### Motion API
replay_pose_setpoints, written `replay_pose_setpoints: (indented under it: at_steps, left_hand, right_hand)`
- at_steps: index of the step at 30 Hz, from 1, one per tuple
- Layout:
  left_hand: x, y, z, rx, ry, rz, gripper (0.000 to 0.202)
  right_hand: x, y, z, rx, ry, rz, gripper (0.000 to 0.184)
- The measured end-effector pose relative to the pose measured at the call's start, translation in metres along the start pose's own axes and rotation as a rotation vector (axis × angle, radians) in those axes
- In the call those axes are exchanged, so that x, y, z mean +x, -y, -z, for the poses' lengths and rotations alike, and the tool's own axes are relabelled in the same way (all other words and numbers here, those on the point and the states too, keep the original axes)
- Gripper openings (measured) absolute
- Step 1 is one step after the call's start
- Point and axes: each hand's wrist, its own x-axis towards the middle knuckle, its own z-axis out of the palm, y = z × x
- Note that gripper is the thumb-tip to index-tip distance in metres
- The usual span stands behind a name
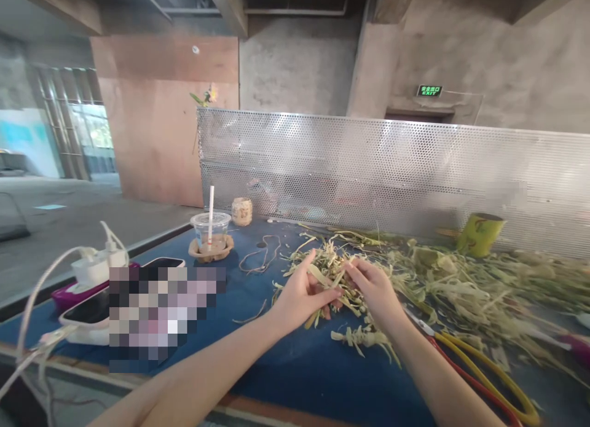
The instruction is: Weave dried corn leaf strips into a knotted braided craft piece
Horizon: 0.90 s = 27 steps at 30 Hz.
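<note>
My left hand [302, 295] and my right hand [373, 285] meet above the blue tabletop [295, 368]. Between them is a pale green strip of dried leaf [325, 278], pinched at its right end by the fingers of my right hand. My left hand holds the other side, its thumb and fingers closed around it, though some fingers are hidden. Behind and below the hands lies a pile of dried leaves [329, 255]. A separate twisted piece of leaf [364, 339] rests nearer the front edge.
Scissors with yellow and red handles [483, 367] lie beside my right forearm. More dried leaves [452, 279] spread rightward around a yellow-green can [480, 235]. At left are a plastic cup [209, 229], a phone [90, 310] and plugged-in chargers [92, 265]. A perforated metal screen [322, 163] stands behind.
</note>
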Motion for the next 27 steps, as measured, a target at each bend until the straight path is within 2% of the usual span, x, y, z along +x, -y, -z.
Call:
replay_pose_setpoints:
  at_steps: [5,8,12,15,18,23,25,27]
  left_hand:
    - [0.001,-0.004,0.008,-0.021,-0.071,-0.07,0.106]
    - [0.003,-0.006,0.013,0.029,-0.092,-0.091,0.105]
    - [0.004,-0.008,0.016,0.069,-0.055,-0.066,0.102]
    - [0.004,-0.01,0.015,0.013,-0.089,-0.086,0.106]
    - [0.004,-0.012,0.014,-0.04,-0.106,-0.097,0.109]
    - [0.003,-0.011,0.016,-0.012,-0.06,-0.144,0.103]
    - [0.004,-0.012,0.016,0.002,-0.042,-0.168,0.096]
    - [0.004,-0.012,0.016,0.04,-0.038,-0.158,0.089]
  right_hand:
    - [-0.006,0.006,-0.003,-0.153,0.327,0.005,0.031]
    - [-0.011,0.008,-0.003,-0.289,0.436,0.015,0.038]
    - [-0.011,0.012,0.001,-0.345,0.496,0.079,0.044]
    - [-0.011,0.015,0.004,-0.343,0.53,0.087,0.045]
    - [-0.011,0.016,0.006,-0.336,0.548,0.07,0.045]
    - [-0.011,0.012,0.006,-0.214,0.587,0.005,0.044]
    - [-0.01,0.01,0.005,-0.154,0.577,-0.001,0.038]
    - [-0.009,0.01,0.004,-0.098,0.505,0.008,0.027]
